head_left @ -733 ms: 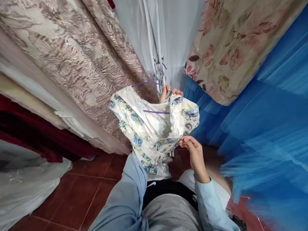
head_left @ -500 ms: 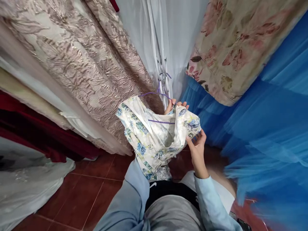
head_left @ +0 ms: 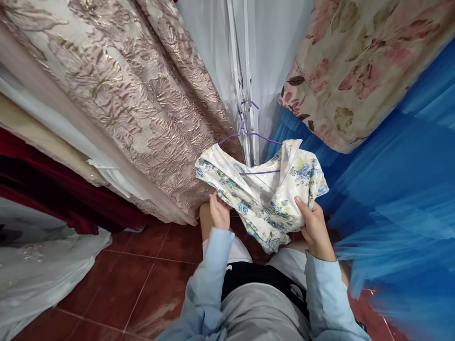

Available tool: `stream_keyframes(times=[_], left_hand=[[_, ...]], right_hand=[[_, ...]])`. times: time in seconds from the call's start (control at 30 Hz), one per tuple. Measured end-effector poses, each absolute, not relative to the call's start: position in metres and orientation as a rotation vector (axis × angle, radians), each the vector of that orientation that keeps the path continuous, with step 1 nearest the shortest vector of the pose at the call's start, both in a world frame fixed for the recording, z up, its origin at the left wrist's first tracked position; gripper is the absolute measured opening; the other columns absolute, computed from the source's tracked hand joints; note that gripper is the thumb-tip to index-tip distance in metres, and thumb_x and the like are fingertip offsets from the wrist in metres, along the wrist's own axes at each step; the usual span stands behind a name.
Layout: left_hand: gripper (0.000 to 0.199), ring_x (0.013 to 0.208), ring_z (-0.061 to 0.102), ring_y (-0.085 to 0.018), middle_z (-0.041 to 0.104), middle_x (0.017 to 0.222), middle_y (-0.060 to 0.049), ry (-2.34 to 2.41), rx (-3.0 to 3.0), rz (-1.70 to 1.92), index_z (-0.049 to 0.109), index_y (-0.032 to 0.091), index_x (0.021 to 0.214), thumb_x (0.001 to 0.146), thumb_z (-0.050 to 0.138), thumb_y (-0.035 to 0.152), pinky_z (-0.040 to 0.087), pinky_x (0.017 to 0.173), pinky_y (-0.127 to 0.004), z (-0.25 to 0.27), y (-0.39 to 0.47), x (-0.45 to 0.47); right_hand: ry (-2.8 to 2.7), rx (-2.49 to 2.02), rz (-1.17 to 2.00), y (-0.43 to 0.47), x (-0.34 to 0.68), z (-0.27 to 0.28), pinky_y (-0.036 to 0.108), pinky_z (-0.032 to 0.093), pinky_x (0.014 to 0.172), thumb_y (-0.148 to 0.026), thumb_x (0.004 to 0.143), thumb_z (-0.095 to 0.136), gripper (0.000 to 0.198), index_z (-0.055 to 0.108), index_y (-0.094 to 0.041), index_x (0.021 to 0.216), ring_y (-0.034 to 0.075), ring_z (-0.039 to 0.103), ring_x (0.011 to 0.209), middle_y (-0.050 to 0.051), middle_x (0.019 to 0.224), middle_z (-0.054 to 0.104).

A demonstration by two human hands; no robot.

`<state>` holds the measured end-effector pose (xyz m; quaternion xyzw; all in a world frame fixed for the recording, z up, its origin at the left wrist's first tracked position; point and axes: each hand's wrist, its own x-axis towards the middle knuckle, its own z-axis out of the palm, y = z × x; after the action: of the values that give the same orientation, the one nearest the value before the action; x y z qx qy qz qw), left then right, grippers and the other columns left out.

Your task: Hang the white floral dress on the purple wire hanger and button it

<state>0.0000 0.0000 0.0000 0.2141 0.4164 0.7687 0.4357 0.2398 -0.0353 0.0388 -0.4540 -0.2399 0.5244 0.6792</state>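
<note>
At our far left, sheer white cloth spreads over the red tiled floor, with dark red fabric above it and a pinkish-gold brocade hanging alongside. Next comes our left hand, just beside the near left side of the floral garment; its fingers are nearly straight and close together, and we cannot tell whether they grip the cloth. The garment sits on a purple hanger, its shoulders over the left and right ends, in front of a white metal frame; we cannot tell if the hook is caught there. Our right hand has the garment's right side pinched, thumb in front and fingers curled behind. Beyond it hang a cream flowered fabric and blue tulle. We judge that a hard tug by the right hand could slip that shoulder off the hanger's right end, since the neckline gapes and the fabric there is folded back; a downward pull might also unseat the hook, if it is only loosely hung. We can make out no containers.
</note>
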Motion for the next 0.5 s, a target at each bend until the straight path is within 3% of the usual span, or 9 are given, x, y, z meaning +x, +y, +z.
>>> stream_keyframes(times=[0.1,0.27,0.4,0.5], left_hand=[[0.033,0.109,0.059,-0.018,0.061,0.120,-0.007,1.386,0.894,2.135,0.061,0.020,0.115,0.092,0.067,0.044,0.047,0.095,-0.030,-0.012,-0.022,0.015],[0.039,0.092,0.066,-0.019,0.069,0.103,-0.007,1.354,1.520,1.403,0.059,0.019,0.114,0.083,0.077,0.034,0.049,0.082,-0.029,-0.018,-0.040,0.060],[0.015,0.083,0.066,-0.018,0.070,0.088,-0.005,1.369,1.560,1.294,0.062,0.018,0.095,0.088,0.068,0.031,0.048,0.079,-0.029,-0.014,-0.029,0.081],[0.015,0.077,0.061,-0.016,0.068,0.081,-0.004,1.373,1.594,1.296,0.062,0.018,0.085,0.093,0.059,0.029,0.045,0.075,-0.028,-0.009,-0.022,0.082]], right_hand=[[-0.582,-1.019,1.230,-0.036,0.235,0.036,0.037,0.062,0.083,-0.036,0.065,0.093,0.061,0.074,-0.016,0.119,0.028,0.077,0.094,0.009,0.103,0.081],[-0.597,-1.064,1.240,-0.039,0.233,0.039,0.036,0.062,0.083,-0.037,0.064,0.093,0.061,0.074,-0.015,0.117,0.028,0.077,0.094,0.010,0.102,0.080],[-0.634,-1.089,1.235,-0.039,0.236,0.042,0.036,0.061,0.083,-0.039,0.064,0.092,0.053,0.075,-0.016,0.109,0.028,0.076,0.092,0.009,0.099,0.080],[-0.691,-1.132,1.227,-0.037,0.238,0.039,0.038,0.060,0.084,-0.043,0.066,0.089,0.051,0.074,-0.016,0.107,0.028,0.075,0.093,0.009,0.100,0.079]])
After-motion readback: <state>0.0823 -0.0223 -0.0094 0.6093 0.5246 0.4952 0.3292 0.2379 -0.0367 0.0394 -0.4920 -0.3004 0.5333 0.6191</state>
